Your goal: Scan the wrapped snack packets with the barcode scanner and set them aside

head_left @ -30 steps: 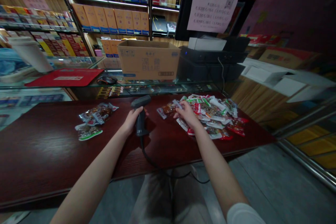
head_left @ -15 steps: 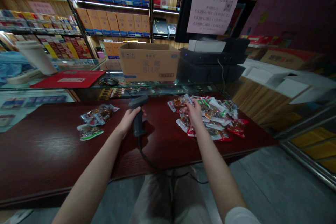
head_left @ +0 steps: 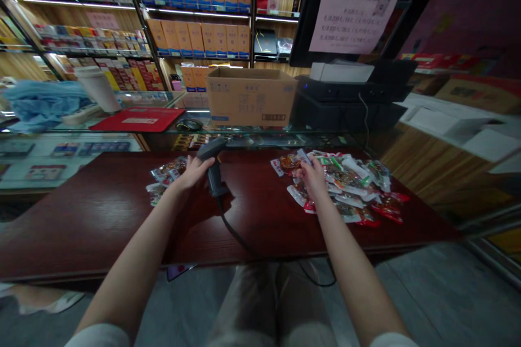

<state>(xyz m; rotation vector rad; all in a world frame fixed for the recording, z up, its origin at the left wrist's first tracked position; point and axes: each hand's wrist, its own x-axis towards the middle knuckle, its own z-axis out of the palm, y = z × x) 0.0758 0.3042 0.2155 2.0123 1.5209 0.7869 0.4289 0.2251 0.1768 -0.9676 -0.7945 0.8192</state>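
Note:
My left hand [head_left: 194, 172] is wrapped round the handle of a dark barcode scanner [head_left: 213, 168], which stands on the dark red wooden table [head_left: 101, 211] with its cable [head_left: 240, 238] trailing towards me. My right hand [head_left: 312, 178] rests on a large heap of snack packets [head_left: 350, 187] at the right, fingers pinching one packet [head_left: 290, 162] at the heap's left edge. A smaller pile of snack packets [head_left: 165, 176] lies just left of my left hand.
Behind the table runs a glass counter [head_left: 163, 133] bearing a red mat [head_left: 138, 119], a mouse [head_left: 189, 124], a cardboard box [head_left: 250, 96] and a black till [head_left: 345, 97] with a paper notice [head_left: 354, 13]. Shelves of boxed goods [head_left: 195, 5] fill the back wall.
My right hand moved from the heap's near left side up to its far left edge and closed on a packet. The scanner stayed in my left hand. The view shifted.

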